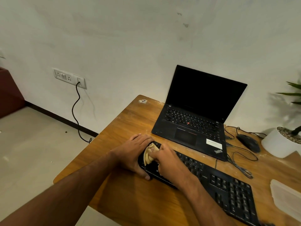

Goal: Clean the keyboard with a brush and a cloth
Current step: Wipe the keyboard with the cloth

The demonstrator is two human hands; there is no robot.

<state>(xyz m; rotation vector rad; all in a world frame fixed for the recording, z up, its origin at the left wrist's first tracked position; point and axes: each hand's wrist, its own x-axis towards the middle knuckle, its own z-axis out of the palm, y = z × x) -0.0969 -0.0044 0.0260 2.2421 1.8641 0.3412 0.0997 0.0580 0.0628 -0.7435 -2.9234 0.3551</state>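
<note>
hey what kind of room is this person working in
Probably an office or home study corner. A wooden desk against a plain wall holds an open laptop, a separate keyboard and a wired mouse, with a potted plant beside them.

Wooden table (130, 196). Open black laptop (195, 115), screen dark. Black wired mouse (248, 142) beside laptop, cable (241, 167) looped nearby. White plant pot (276, 144). Translucent container (286, 198) at table's edge. Wall socket (70, 77) with black cord (75, 115).
</note>
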